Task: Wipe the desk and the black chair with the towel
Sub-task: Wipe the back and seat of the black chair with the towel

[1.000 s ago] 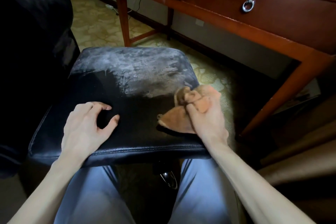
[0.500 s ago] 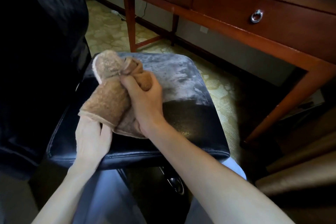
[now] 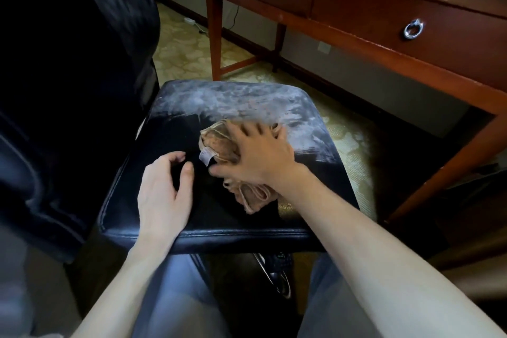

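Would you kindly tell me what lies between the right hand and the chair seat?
In the head view, the brown towel lies bunched between the right hand and the black chair seat; the hand presses it down.

The towel (image 3: 218, 143) lies on the chair (image 3: 233, 101), desk (image 3: 356, 14) apparently close behind.

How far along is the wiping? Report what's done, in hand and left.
Done: the near part of the black chair seat looks dark and clean. In hand: the right hand presses the towel flat on the seat at the edge of the grey dusty band; the left hand rests on the seat, empty. Left: that band across the far part. The desk top is out of view.
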